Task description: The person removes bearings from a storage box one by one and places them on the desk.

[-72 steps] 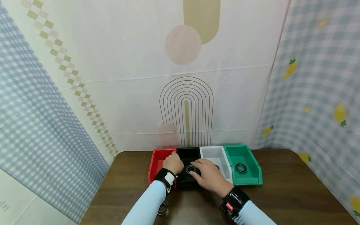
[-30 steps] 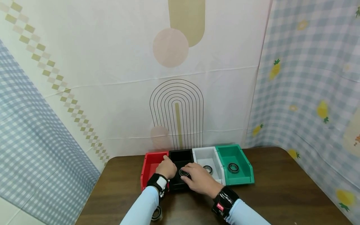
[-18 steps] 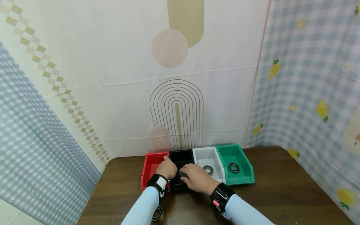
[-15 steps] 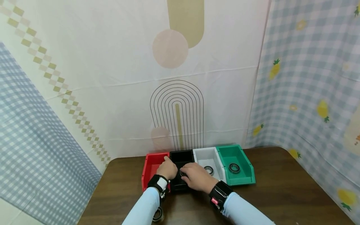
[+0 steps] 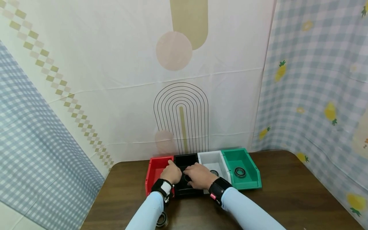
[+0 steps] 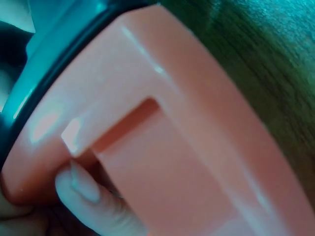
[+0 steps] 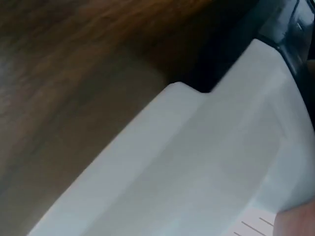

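- The left hand (image 5: 171, 173) rests on the wall between the red bin (image 5: 153, 172) and the black bin (image 5: 184, 159), fingers curled over its edge.
- The right hand (image 5: 199, 176) reaches into the black bin, covering a bearing (image 5: 187, 177); whether it grips it cannot be told.
- The white bin (image 5: 210, 158) and green bin (image 5: 244, 159) each hold one bearing.
- Another bearing (image 5: 162, 219) lies on the wooden table (image 5: 287, 198).

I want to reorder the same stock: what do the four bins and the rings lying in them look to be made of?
The red bin, black bin, white bin and green bin look like glossy moulded plastic: flat solid colour, soft highlights on the rims. The ring in the green bin looks like dark rubber or metal with a steel edge, perhaps a bearing; too small to confirm.
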A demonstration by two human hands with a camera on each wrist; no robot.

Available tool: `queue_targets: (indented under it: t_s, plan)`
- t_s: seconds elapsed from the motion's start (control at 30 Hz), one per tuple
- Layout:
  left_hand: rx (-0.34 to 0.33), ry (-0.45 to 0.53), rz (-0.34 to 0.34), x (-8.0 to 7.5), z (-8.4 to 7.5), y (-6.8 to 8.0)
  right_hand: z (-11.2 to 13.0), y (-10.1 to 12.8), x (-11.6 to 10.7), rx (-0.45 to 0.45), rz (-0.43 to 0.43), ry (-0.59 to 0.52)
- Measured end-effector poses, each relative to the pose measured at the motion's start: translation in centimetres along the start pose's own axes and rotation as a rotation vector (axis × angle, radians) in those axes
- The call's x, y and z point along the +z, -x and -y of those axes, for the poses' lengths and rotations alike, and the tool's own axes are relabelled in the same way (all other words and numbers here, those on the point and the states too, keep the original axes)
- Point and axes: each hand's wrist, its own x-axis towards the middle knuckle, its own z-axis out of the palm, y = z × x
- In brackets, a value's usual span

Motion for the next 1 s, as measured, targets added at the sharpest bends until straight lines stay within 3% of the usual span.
queue_targets:
  t_s: [0.33,1.0]
  plan:
    - [-0.015,-0.015,0.003,0.1,0.0,-0.3,0.9,-0.3,-0.1,-0.011,-0.004,0.229]
    - [-0.014,-0.006,-0.002,-0.2,-0.1,0.0,1.5,-0.7,0.2,0.052,0.002,0.284]
